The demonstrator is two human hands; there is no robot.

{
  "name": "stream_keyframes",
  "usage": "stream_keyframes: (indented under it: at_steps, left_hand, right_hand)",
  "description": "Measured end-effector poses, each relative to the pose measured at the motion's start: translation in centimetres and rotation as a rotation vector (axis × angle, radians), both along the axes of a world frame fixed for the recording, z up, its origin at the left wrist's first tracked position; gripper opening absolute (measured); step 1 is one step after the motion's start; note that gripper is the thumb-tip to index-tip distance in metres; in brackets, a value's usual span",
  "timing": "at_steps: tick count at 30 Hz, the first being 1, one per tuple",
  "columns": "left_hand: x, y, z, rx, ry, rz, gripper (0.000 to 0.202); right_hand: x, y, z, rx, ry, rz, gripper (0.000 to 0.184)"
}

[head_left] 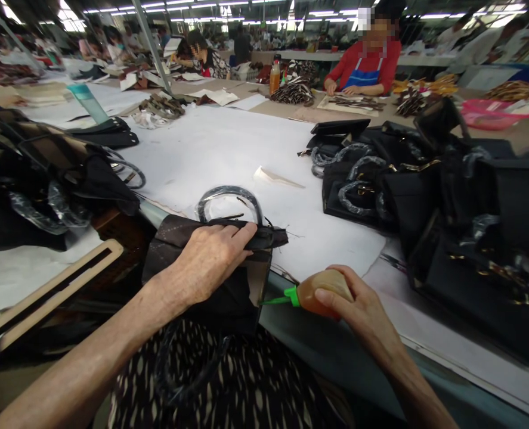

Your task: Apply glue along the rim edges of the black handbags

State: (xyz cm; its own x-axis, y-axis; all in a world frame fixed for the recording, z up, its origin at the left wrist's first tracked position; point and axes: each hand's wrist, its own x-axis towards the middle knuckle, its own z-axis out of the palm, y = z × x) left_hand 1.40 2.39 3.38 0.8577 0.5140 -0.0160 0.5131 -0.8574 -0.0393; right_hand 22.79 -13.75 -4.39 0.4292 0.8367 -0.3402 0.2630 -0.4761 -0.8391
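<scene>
My left hand [210,259] lies on top of a dark brown patterned handbag [228,292] at the table's near edge, its fingers pressed along the bag's upper rim. The bag's wrapped black handle [228,196] arches up behind the fingers. My right hand [358,307] grips a small amber squeeze bottle [324,292] with a green nozzle [282,298]. The nozzle points left at the bag's open side panel, very close to it.
A heap of black handbags [447,196] fills the right side of the table. More dark bags [45,179] pile up at left, with a tan slotted template [49,292] below them. White paper [228,143] covers the table middle. Other people work at far tables.
</scene>
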Motion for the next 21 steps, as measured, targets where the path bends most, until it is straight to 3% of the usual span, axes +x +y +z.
stream_keyframes:
  at_steps: [13, 21]
  left_hand:
    - [-0.1, 0.3, -0.6, 0.029, -0.011, -0.012, 0.034]
    - [0.2, 0.4, -0.4, 0.028, 0.0, -0.004, 0.036]
  right_hand:
    - [-0.1, -0.8, 0.5, -0.027, 0.023, 0.057, 0.043]
    - [-1.0, -1.5, 0.6, -0.056, 0.159, -0.023, 0.044]
